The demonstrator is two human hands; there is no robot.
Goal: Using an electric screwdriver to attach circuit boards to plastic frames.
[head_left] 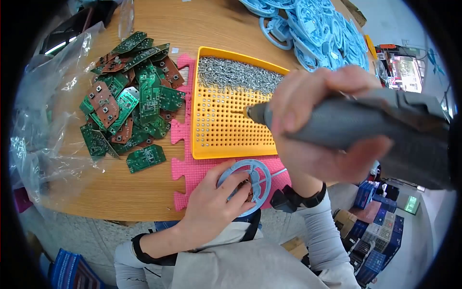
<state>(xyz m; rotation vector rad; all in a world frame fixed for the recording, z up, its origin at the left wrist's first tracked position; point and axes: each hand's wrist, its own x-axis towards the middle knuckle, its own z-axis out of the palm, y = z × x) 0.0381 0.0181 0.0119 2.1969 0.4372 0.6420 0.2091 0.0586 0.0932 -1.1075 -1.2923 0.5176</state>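
Observation:
My right hand point(301, 98) is wrapped round a grey electric screwdriver point(351, 123), held lying nearly level with its tip pointing left. The tip hovers over a yellow perforated tray point(194, 115); whether it touches a screw I cannot tell. Loose silver screws point(236, 74) are heaped along the tray's far side, and more sit in holes at its left. Close to the table's front edge, my left hand point(209, 202) grips a light blue plastic ring-shaped part point(264, 185), fingers reaching inside it. Something brown, mostly hidden, shows under those fingers. Beneath the part lies a pink foam mat point(181, 168).
Green and brown circuit boards point(149, 96) are piled left of the tray. Beyond them lies a clear plastic bag point(53, 111). Many light blue plastic parts point(317, 33) form a heap at the far right. Boxes point(380, 231) stand on the floor at the right.

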